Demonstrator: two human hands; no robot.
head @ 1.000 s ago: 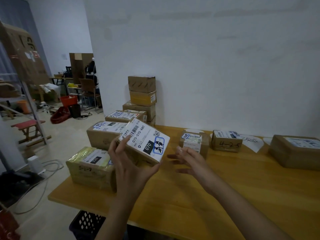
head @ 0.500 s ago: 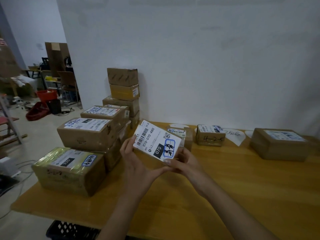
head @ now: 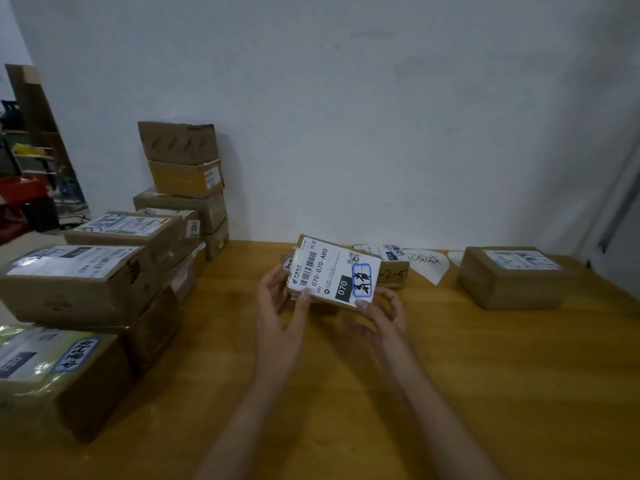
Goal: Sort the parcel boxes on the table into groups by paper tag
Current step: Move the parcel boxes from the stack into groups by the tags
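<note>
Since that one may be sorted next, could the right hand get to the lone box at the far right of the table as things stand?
Probably not straight away: the right hand is holding the labelled parcel together with the left hand. The bare table between it and the box leaves the path free.

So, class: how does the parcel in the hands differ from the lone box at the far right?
The held parcel is thin, tilted and off the table; the right box is thicker, flat and untouched. The held parcel's label covers its face; the right box's does not. Both are brown cardboard.
</note>
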